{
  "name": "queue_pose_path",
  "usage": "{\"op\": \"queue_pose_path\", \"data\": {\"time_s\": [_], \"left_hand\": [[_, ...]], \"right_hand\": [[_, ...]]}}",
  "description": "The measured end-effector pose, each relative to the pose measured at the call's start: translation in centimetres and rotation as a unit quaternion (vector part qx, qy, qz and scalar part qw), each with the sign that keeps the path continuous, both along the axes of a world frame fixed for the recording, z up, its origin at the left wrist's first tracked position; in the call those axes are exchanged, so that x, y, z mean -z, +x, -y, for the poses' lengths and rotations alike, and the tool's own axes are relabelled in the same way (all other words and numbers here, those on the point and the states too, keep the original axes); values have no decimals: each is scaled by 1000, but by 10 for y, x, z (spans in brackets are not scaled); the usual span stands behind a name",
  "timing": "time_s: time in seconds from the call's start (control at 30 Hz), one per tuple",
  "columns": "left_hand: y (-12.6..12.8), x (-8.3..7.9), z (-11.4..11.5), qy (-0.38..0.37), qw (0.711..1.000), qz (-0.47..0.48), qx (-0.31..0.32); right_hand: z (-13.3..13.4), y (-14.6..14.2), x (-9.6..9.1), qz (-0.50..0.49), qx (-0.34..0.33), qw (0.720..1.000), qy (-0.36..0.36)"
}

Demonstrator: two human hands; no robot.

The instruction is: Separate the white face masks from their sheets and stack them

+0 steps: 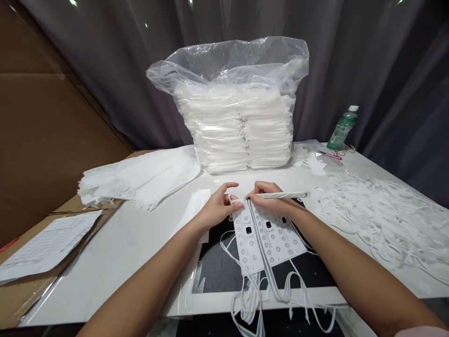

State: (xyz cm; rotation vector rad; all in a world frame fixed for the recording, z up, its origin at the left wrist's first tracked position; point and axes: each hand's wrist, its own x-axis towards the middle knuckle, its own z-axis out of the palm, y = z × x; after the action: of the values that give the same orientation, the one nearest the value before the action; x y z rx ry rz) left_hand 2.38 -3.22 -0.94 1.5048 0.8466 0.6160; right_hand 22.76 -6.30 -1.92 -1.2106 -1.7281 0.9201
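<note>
A white perforated sheet (268,236) with small round holes and a few black squares lies on a black mat (217,271). White strips (252,304) trail from it over the table's near edge. My left hand (219,208) pinches a thin white strip at the sheet's far edge, fingers closed. My right hand (268,196) is closed on a thin white pen-like tool (287,195), its tip touching the sheet's top edge beside my left fingers.
A large clear plastic bag (238,126) of stacked white pieces stands behind. A heap of white pieces (140,178) lies left, a tangle of white strips (382,220) right. A green bottle (343,128) stands far right. Printed paper (49,245) lies on cardboard at left.
</note>
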Motion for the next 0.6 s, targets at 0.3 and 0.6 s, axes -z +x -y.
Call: {"op": "queue_pose_path", "data": {"time_s": [0.3,0.6], "left_hand": [[-4,-9,5,241,949,-174,102],[-33,-54,-9,318,922,120,-188]], "right_hand": [[-4,1,13,84,90,989,79],[-13,3,27,123,174,972,103]]}}
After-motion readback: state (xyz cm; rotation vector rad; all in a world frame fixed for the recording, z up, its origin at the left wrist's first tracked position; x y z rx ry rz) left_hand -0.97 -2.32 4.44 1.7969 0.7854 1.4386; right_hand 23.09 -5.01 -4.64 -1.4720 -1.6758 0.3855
